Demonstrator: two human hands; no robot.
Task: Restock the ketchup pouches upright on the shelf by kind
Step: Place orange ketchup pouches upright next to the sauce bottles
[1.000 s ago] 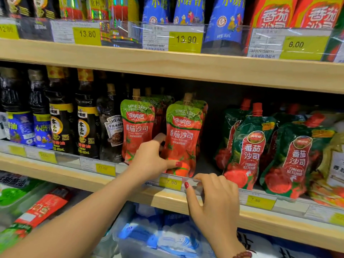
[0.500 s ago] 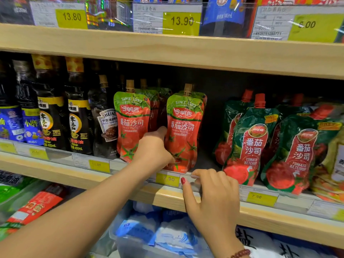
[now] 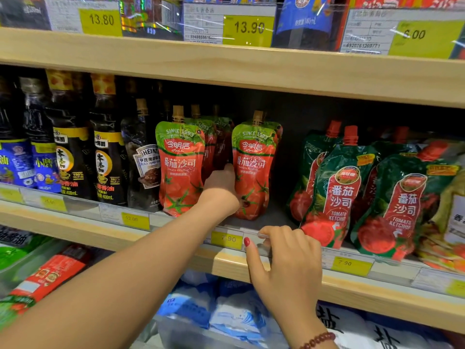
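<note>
- Two rows of red-and-green spouted ketchup pouches (image 3: 182, 170) stand upright on the pale wooden shelf (image 3: 226, 263), left of the dark green ketchup pouches (image 3: 339, 192), so the kinds are already apart.
- The right row's front pouch (image 3: 254, 172) stands back from the near edge; the green ones lean, so straightening them seems left to do.
- The left hand (image 3: 222, 187) holds that front pouch's left edge, thumb on its face, fingers hidden behind.
- The right hand (image 3: 286, 253) curls its fingers over the clear plastic price rail (image 3: 251, 234).
- Against a second ago, the front pouch sits farther back and straighter, the left hand reaches deeper, and the right hand stays on the rail.
</note>
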